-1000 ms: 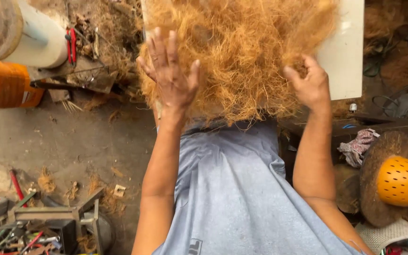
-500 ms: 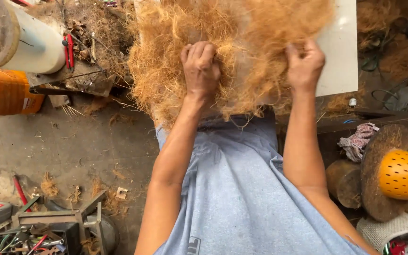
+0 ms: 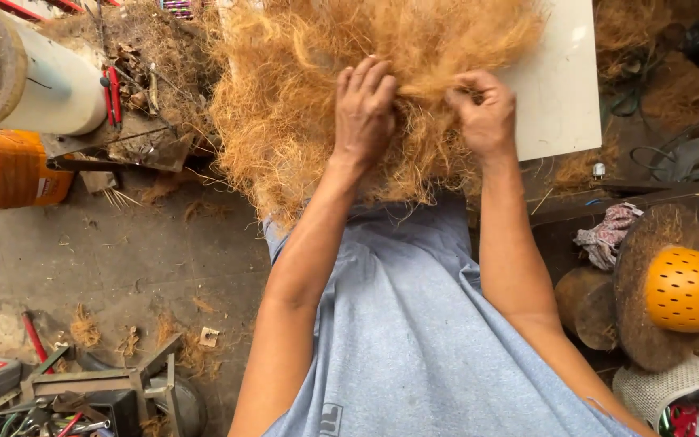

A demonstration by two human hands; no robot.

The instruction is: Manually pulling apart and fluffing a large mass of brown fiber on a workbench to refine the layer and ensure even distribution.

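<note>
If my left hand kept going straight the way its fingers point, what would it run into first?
The left hand already lies on the mass of tan fibre, fingers pointing away from the body. Going straight on, it would push deeper into that fibre first. How far the white board extends underneath is hidden.

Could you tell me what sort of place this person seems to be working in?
Most likely a small craft workshop handling coconut-type fibre. Both hands, left hand and right hand, pinch a big golden fibre mass on a white board; loose tools and fibre scraps litter the concrete floor.
</note>
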